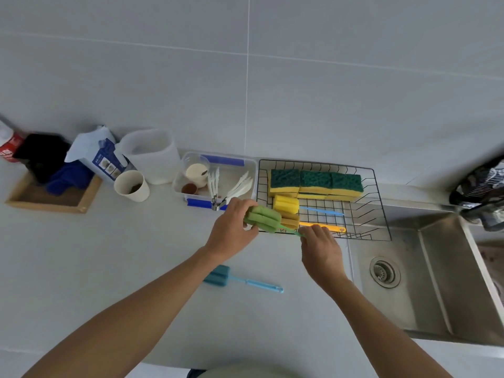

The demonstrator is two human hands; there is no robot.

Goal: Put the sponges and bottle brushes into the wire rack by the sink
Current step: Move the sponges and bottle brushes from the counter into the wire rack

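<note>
A black wire rack [379,203] stands on the counter beside the sink. Inside it lie three green-and-yellow sponges [316,184] along the back, a yellow-headed bottle brush [286,204] with a blue handle, and a tan-headed brush [289,220] with an orange handle. Both hands hold a green bottle brush [263,218] over the rack's front left corner: my left hand [231,230] grips the foam head, my right hand [320,245] pinches the handle. A blue bottle brush [240,279] lies on the counter below my hands.
A steel sink [420,271] with a drain is right of the rack. A clear plastic box [218,181] with utensils sits left of the rack, then a paper cup [132,185], a white jug [152,155], a blue-white bag [101,154] and a wooden tray [51,196].
</note>
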